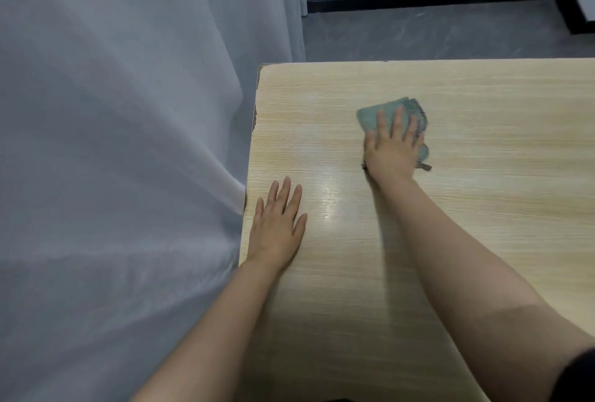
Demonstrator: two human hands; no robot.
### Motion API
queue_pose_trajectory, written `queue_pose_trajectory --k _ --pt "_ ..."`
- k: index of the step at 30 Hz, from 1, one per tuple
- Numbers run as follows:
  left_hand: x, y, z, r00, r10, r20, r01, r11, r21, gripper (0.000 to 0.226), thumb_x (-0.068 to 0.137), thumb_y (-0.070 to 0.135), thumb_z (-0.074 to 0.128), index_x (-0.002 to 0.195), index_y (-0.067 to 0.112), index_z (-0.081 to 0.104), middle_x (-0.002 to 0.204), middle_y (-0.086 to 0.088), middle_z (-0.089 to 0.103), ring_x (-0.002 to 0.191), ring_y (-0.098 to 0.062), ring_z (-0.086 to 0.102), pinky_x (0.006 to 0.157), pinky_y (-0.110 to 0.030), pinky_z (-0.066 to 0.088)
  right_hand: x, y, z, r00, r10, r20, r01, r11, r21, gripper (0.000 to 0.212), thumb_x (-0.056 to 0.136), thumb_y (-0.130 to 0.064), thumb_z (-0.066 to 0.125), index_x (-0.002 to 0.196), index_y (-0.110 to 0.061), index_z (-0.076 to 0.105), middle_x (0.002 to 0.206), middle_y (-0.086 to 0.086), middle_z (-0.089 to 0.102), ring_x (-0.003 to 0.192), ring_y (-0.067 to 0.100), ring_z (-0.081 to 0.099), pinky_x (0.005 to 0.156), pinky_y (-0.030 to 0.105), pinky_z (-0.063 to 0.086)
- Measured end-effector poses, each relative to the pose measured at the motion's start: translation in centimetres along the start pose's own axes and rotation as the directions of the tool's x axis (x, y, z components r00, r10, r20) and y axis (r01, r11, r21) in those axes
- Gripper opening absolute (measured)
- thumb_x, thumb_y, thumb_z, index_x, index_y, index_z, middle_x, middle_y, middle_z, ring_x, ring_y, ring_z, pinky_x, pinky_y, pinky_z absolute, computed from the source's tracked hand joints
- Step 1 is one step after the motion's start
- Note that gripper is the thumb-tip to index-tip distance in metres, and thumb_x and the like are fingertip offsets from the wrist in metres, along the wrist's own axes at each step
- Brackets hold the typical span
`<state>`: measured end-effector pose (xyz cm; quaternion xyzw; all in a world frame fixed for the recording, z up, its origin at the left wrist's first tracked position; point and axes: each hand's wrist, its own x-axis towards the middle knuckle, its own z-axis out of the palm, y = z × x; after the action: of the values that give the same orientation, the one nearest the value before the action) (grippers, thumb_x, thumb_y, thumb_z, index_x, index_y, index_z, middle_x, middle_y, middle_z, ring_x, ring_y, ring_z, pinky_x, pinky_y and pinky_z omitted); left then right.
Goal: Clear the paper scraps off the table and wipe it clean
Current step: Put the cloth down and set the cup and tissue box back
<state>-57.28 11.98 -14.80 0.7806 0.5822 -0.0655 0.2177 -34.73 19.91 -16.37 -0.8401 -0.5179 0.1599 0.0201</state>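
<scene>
Pressing flat on a green cloth (375, 115), right hand (392, 147), fingers straight and slightly spread, cloth showing beyond the fingertips, left hand (277, 224) palm-down on wooden table (483, 131), fingers straight, close together, grey curtain (112, 112) beside.

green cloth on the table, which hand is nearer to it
Right. The right hand lies flat on top of the green cloth, pressing it to the table. The left hand rests flat by the table's left edge, apart from the cloth.
</scene>
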Motion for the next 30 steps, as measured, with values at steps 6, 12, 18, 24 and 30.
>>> queue_pose_trajectory --k 6,12,18,24,30 --pt "-2.8 -1.2 0.4 0.997 0.025 0.069 -0.03 0.997 0.076 0.056 0.102 0.039 0.024 0.151 0.026 0.002 0.158 0.005 -0.01 0.145 -0.015 -0.013 0.119 -0.037 0.001 -3.5 -11.1 3.1 0.845 -0.507 0.172 0.517 0.856 -0.015 0.05 0.101 -0.043 0.017 0.15 -0.034 0.008 0.159 -0.001 -0.004 0.145 0.028 -0.011 0.114 0.047 -0.011" --pt "-3.9 -2.0 0.1 0.995 0.057 0.085 -0.063 0.996 0.065 0.055 0.102 0.039 0.025 0.151 0.027 0.004 0.158 0.007 -0.011 0.145 -0.014 -0.014 0.117 -0.034 0.0 -3.8 -11.3 3.0 0.81 -0.556 0.187 0.566 0.824 -0.004 0.049 0.101 -0.046 0.02 0.149 -0.038 0.013 0.159 -0.008 -0.002 0.146 0.019 -0.008 0.115 0.039 -0.011" --pt "-3.8 -1.9 0.2 0.993 0.049 0.105 -0.048 0.999 -0.01 0.054 0.102 0.037 0.025 0.15 0.028 0.002 0.157 0.009 -0.013 0.144 -0.011 -0.016 0.116 -0.032 -0.007 -3.5 -1.5 1.0 0.985 -0.173 0.018 0.172 0.984 0.043 0.05 0.101 -0.042 0.022 0.15 -0.034 0.013 0.16 -0.004 0.001 0.147 0.021 -0.006 0.118 0.041 -0.006" --pt "-3.9 -1.7 0.3 0.993 0.053 0.101 -0.054 0.999 0.006 0.054 0.102 0.037 0.023 0.151 0.027 0.001 0.157 0.008 -0.014 0.144 -0.012 -0.017 0.116 -0.032 -0.007 -4.1 0.8 1.0 0.993 0.109 -0.055 -0.105 0.992 0.069 0.051 0.101 -0.039 0.021 0.151 -0.029 0.012 0.16 0.0 -0.001 0.146 0.026 -0.006 0.117 0.046 -0.007" --pt "-5.0 -1.7 0.9 0.995 0.055 0.081 -0.059 0.997 0.055 0.054 0.102 0.033 0.025 0.151 0.024 0.004 0.158 0.004 -0.009 0.145 -0.016 -0.012 0.117 -0.036 0.0 -6.2 -8.8 3.1 0.908 -0.402 0.119 0.398 0.916 0.054 0.049 0.102 -0.037 0.025 0.15 -0.031 0.017 0.16 -0.001 0.002 0.146 0.026 -0.008 0.115 0.045 -0.009"
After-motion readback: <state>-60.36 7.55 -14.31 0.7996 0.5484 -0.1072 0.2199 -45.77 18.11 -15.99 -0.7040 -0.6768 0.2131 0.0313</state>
